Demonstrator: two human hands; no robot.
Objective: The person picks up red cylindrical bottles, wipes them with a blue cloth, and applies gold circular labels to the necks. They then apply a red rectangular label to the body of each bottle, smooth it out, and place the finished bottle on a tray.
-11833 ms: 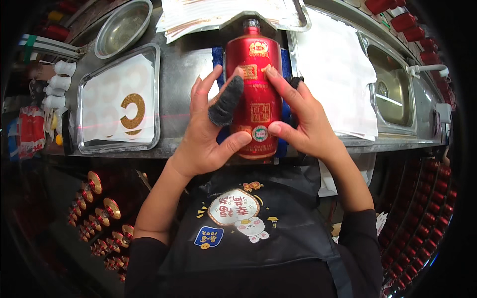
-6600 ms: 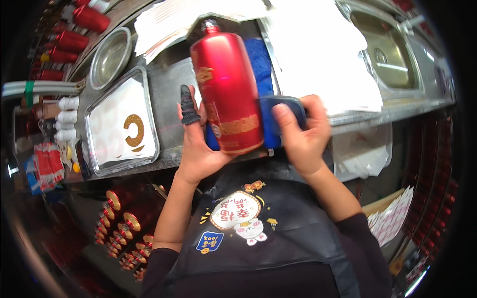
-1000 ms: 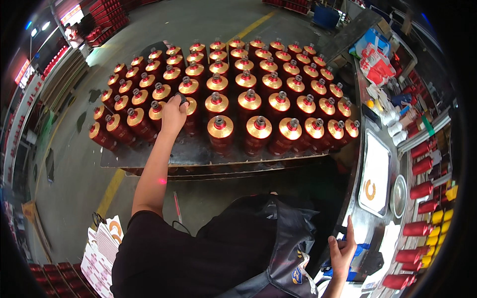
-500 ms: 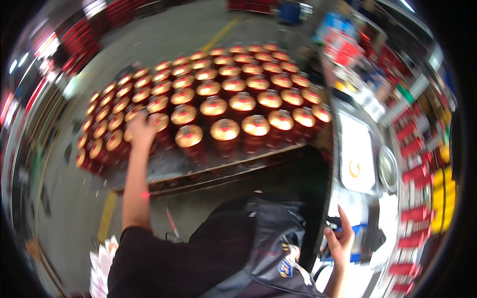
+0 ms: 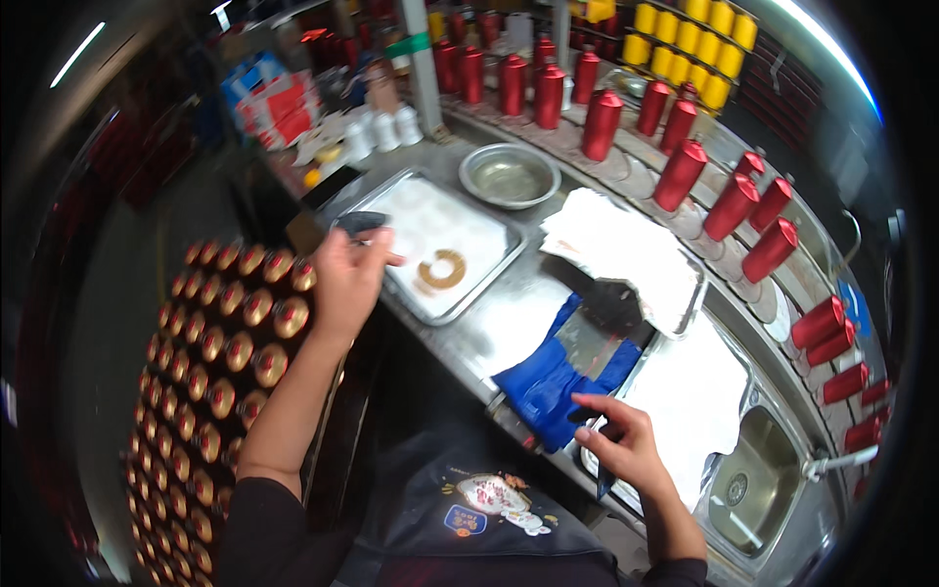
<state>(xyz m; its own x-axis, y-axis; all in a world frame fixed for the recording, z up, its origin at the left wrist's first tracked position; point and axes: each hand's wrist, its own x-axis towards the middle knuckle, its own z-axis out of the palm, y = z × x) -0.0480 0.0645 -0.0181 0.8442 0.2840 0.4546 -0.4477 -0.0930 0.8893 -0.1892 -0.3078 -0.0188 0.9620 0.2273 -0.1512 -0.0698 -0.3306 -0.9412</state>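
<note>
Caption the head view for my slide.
Left hand reaches toward a steel tray; right hand touches a blue cloth.

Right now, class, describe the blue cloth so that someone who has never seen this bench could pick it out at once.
Start at the long steel counter and find the person's right hand at its near edge. The blue cloth lies crumpled just left of that hand, touching its fingertips. It is the only deep blue fabric there; the sheets beside it are white.

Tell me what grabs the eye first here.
Rows of gold-capped bottles fill the lower left, beside the left hand near a metal tray. Red bottles line the counter's far edge. The right hand rests by a blue cloth.
</note>
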